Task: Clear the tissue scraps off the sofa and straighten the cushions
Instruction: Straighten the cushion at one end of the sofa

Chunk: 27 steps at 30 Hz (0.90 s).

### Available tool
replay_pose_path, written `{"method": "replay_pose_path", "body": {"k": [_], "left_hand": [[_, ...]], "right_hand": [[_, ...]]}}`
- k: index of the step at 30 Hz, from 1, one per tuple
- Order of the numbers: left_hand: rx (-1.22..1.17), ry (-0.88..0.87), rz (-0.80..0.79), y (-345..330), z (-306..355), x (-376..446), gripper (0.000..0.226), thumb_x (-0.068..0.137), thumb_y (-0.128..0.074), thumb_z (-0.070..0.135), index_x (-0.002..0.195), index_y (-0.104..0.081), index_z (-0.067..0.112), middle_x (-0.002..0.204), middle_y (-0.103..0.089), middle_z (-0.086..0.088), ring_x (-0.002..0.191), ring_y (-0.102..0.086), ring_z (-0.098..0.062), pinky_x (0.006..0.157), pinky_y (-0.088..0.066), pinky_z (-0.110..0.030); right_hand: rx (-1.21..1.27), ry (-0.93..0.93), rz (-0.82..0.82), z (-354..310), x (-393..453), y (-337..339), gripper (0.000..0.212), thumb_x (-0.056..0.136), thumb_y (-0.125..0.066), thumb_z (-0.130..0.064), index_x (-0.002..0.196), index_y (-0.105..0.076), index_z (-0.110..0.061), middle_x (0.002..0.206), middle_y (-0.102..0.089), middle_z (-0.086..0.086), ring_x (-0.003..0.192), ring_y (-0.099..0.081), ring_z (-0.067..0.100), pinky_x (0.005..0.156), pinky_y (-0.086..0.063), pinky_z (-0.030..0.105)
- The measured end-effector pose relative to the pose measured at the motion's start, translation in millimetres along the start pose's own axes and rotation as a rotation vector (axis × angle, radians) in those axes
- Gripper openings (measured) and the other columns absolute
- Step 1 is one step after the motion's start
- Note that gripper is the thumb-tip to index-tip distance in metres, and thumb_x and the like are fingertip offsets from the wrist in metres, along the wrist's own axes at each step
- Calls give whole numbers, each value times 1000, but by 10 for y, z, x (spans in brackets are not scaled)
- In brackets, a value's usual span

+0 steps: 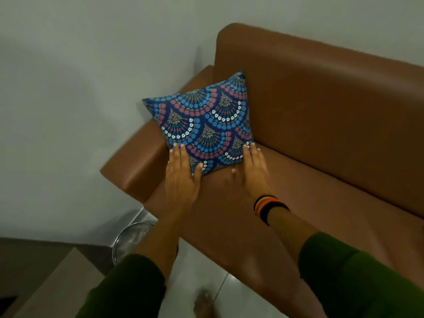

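While a pale wall fills the far left, a round steel bin (130, 242) stands on the floor just beside the sofa's (321, 111) left armrest, its shiny rim partly hidden by the left forearm. At the sofa's left end, a blue patterned cushion (204, 118) with pink, white and light-blue scallops leans upright in the corner where the armrest meets the backrest, its lower edge on the brown leather seat. Left hand (182, 177) lies flat against the cushion's lower left edge, fingers extended and close together, thumb reaching across the bottom corner; its grip is open, pressing rather than pinching. Right hand (253, 171) rests at the cushion's lower right corner, fingers straight and together, thumb down on the seat, likewise pressing with an open grip. Coloured bangles (267, 206) circle the right wrist, and dark green sleeves cover both forearms. Near the bottom edge, a bare foot (203, 304) stands on the pale tiled floor.
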<state>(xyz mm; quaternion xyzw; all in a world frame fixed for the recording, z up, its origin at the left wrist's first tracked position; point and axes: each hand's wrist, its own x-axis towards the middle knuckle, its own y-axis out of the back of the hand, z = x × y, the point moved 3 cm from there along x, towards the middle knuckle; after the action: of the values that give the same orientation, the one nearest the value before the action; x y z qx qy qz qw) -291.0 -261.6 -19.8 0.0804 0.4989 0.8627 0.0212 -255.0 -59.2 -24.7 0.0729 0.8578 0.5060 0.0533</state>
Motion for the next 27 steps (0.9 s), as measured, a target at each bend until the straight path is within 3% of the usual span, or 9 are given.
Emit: {"method": "replay_pose_path", "body": {"k": [7, 11, 16, 20, 23, 25, 27], "left_hand": [[-219, 221, 23, -379, -265, 522, 80, 106, -50, 39, 163, -8, 3, 172, -9, -16, 160, -6, -30, 131, -11, -45], [-305, 299, 60, -615, -412, 838, 82, 105, -51, 39, 163, -5, 3, 172, -10, -15, 160, -10, -28, 131, -12, -42], [-423, 390, 224, -772, -479, 1058, 77, 105, -52, 41, 163, -15, 7, 166, -25, -15, 152, -29, -30, 124, -29, -42], [-502, 433, 301, -872, -453, 1128, 69, 104, -50, 49, 160, -25, 17, 158, -36, -8, 143, -39, -24, 113, -35, -34], [-561, 434, 296, -911, -393, 1187, 67, 102, -49, 55, 157, -28, 23, 153, -40, -5, 139, -44, -21, 112, -40, -38], [-584, 412, 272, -923, -289, 1211, 64, 102, -48, 55, 154, -33, 21, 148, -44, -4, 136, -47, -21, 113, -44, -45], [-593, 355, 252, -921, -129, 1222, 59, 103, -47, 52, 151, -36, 18, 143, -47, -6, 132, -50, -23, 111, -46, -50]], "right_hand": [[282, -138, -1, 410, 928, -134, 69, 102, -53, -40, 157, -24, -9, 165, -25, 14, 153, -21, 31, 124, -25, 49], [443, -233, 36, 451, 1476, -324, 68, 100, -54, -45, 154, -32, -9, 156, -39, 12, 143, -40, 31, 116, -39, 49], [708, -431, 66, 488, 2001, -450, 79, 95, -53, -61, 155, -30, -15, 155, -44, 6, 140, -46, 30, 115, -40, 47], [816, -527, 43, 468, 2170, -456, 87, 89, -50, -73, 155, -29, -20, 156, -43, 4, 140, -45, 32, 112, -38, 44], [855, -534, 11, 419, 2084, -379, 97, 81, -49, -82, 156, -28, -25, 162, -36, 1, 146, -39, 29, 118, -34, 48], [869, -532, 26, 437, 1930, -252, 93, 81, -50, -82, 154, -33, -28, 159, -41, -2, 141, -44, 26, 114, -35, 45], [887, -510, 73, 523, 1736, -89, 73, 83, -53, -78, 143, -44, -36, 140, -56, -8, 121, -54, 19, 108, -41, 42]]}}
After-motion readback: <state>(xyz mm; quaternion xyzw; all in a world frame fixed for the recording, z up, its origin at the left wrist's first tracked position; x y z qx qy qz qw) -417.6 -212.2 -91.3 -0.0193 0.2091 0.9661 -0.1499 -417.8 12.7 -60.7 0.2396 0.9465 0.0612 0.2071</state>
